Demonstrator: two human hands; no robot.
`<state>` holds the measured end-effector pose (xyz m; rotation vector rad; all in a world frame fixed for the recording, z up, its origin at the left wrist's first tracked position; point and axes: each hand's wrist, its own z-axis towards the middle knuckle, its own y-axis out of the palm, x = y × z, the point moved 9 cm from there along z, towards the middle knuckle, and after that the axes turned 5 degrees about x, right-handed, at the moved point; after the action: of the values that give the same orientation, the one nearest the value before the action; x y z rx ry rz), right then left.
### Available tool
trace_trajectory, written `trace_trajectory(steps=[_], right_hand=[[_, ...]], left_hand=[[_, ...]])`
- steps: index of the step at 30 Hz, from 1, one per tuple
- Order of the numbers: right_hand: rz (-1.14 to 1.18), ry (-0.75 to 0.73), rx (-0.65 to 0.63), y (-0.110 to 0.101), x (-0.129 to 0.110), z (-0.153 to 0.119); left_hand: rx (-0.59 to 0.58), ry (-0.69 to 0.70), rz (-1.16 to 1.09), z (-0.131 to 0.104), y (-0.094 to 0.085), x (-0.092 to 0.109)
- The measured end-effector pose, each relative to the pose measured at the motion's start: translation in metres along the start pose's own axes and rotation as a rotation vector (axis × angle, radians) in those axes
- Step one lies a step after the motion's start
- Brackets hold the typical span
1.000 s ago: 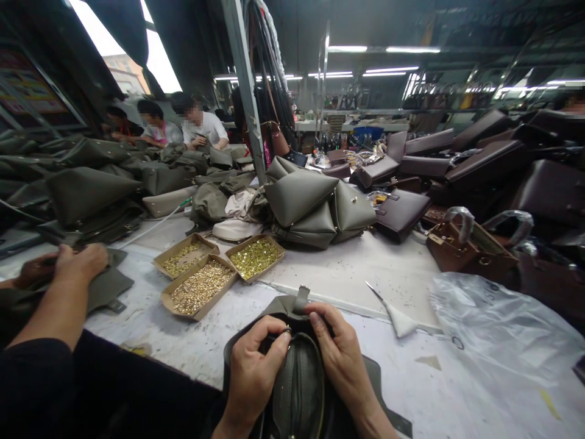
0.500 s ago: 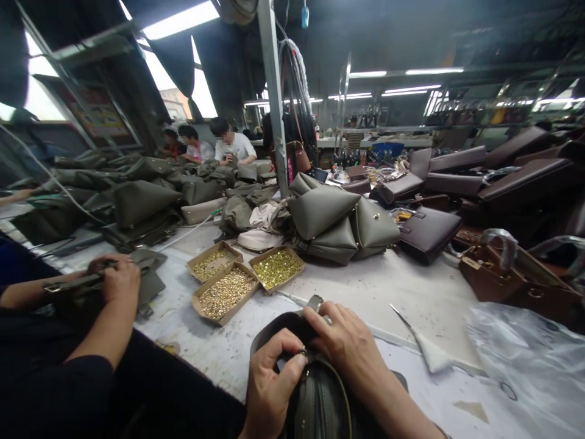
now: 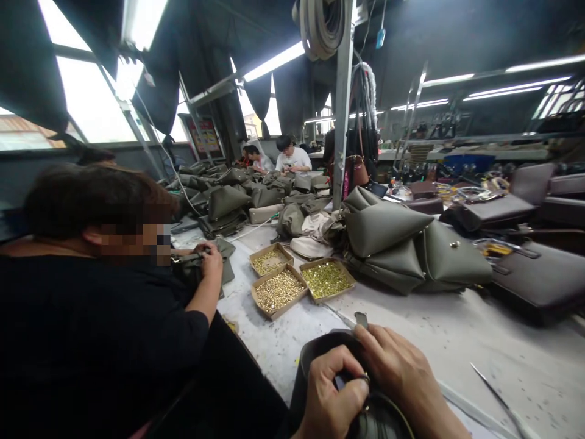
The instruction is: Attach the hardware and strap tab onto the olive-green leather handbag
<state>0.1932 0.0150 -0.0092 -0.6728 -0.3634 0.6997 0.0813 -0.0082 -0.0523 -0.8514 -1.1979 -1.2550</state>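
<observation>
Swung leftward since half a second ago, the view now takes in a co-worker's head (image 3: 98, 213), while the bag (image 3: 331, 341) sits further right in sight. It is at the near edge of the bench (image 3: 439, 317). The left hand (image 3: 333, 390) has thumb and forefinger clamped on a small dark fitting (image 3: 365, 378) at the bag's opening. The right hand (image 3: 402, 363) lies over the rim beside a tab (image 3: 361, 318); its grip cannot be told. Three trays (image 3: 289, 308) of metal bits (image 3: 278, 289) sit beyond.
</observation>
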Motion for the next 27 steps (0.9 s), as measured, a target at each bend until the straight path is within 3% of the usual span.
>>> trace_trajectory(steps=[9,12,18,27], right_hand=[[0.092,-0.156,0.111,-0.020,-0.007,-0.012],[0.224,-0.104,0.066,-0.016,0.002,-0.018],[0.635,0.243,0.046,0.003,0.031,-0.023],[1.161,0.988,0.010,0.045,0.057,-0.027]], left_hand=[[-0.015,0.000,0.021,0.005,-0.004,0.004],[0.008,-0.031,0.058,0.008,-0.008,0.011],[0.040,0.012,0.144,0.009,-0.007,0.018],[0.114,0.097,0.392,0.013,-0.008,0.010]])
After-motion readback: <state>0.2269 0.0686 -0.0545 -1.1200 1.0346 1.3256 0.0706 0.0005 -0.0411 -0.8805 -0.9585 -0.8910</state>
